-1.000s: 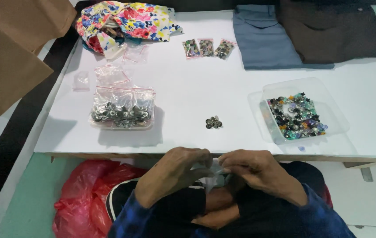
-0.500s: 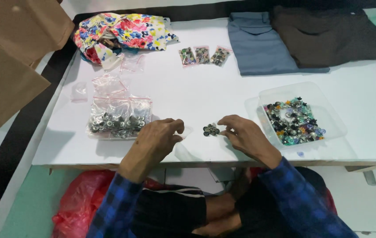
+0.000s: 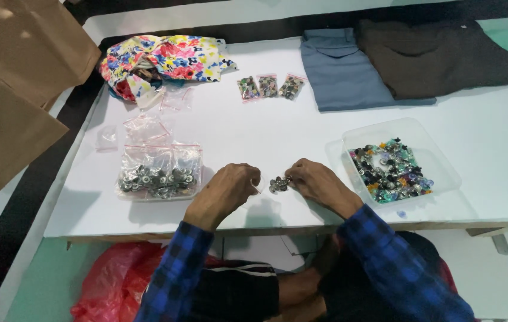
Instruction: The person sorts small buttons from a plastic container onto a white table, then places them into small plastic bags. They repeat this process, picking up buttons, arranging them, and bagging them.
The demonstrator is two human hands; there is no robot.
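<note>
Metal studs [image 3: 277, 184] pinched in right grip [image 3: 312, 180]; left grip [image 3: 230, 189] curled, contents unclear; clear tray [image 3: 438, 156] beside.

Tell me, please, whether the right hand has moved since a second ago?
Yes. The right hand has come up from the lap onto the white table, now at the small cluster of buttons, left of the clear tray.

Both hands on white surface [image 3: 301, 128] near front edge. Right hand [image 3: 316, 182] fingertips touch small cluster of metal buttons [image 3: 276, 185]. Left hand [image 3: 230, 189] curled just beside cluster, grip contents unclear. Clear tray of coloured buttons [image 3: 392, 170] to right; bags of silver buttons [image 3: 158, 173] to left.
</note>
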